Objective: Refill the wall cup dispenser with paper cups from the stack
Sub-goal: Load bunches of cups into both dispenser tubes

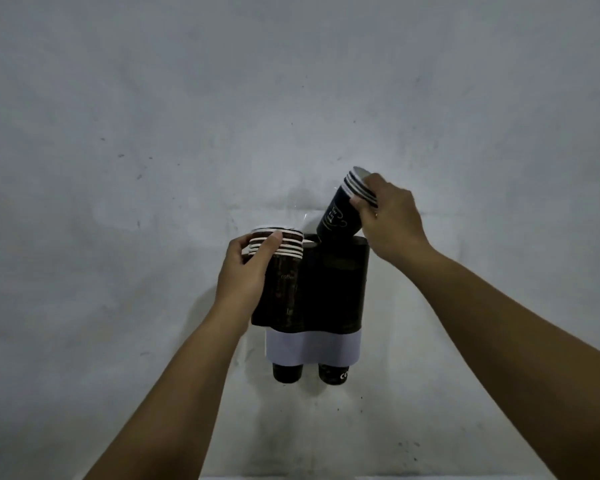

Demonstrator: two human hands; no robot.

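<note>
Paper cups (344, 211), a short nested stack, tilt with base down-left over the right tube of the dark wall dispenser (329, 289), rims pointing up-right. Right hand (388, 216) clamps the stack near its rims, arm reaching up from lower right. Left hand (245, 271) wraps the white-rimmed cups (286, 245) standing upright in the dispenser's left tube. Two cup bottoms poke out below it.

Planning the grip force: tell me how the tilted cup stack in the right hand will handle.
The nested cups are thin paper, so probably light and easily crushed. The right hand grips only the rims, so lower cups might slip apart. Tilted over the dispenser, it may catch its edge.
</note>
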